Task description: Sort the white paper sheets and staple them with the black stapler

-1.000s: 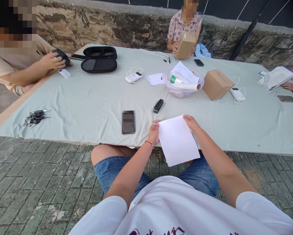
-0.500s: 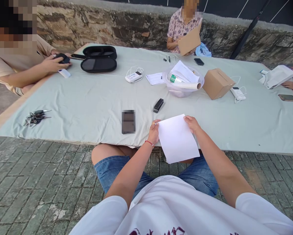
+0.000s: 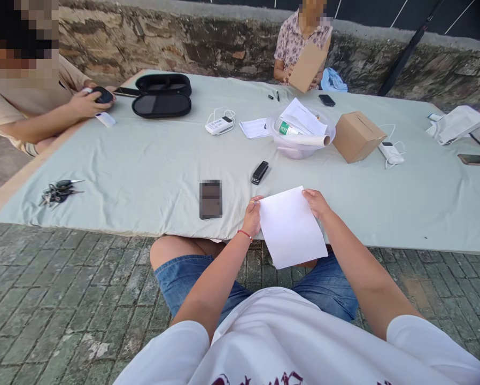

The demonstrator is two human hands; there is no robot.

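A blank white sheet of paper [image 3: 293,227] is stretched between my hands at the table's near edge, its lower part hanging over my lap. My left hand [image 3: 252,216] pinches its upper left edge; a ring and a red bracelet show on that side. At the upper right corner, my right hand [image 3: 316,203] grips the paper between thumb and fingers. Just beyond the sheet lies a black stapler [image 3: 260,172]. Left of it a dark, blurred-out flat object [image 3: 210,199] rests on the cloth.
A pale green cloth [image 3: 144,176] covers the table. Keys [image 3: 59,192] lie at left, a black case [image 3: 162,96] stands open farther back. A plastic bowl [image 3: 300,148] of papers and a cardboard box [image 3: 358,136] stand beyond my hands. Other people sit at the left, far side and right.
My hands and the paper have hardly moved. Across the table, a person has tilted their cardboard box more upright. At the right edge, another person's hand has drawn back from the white bag.
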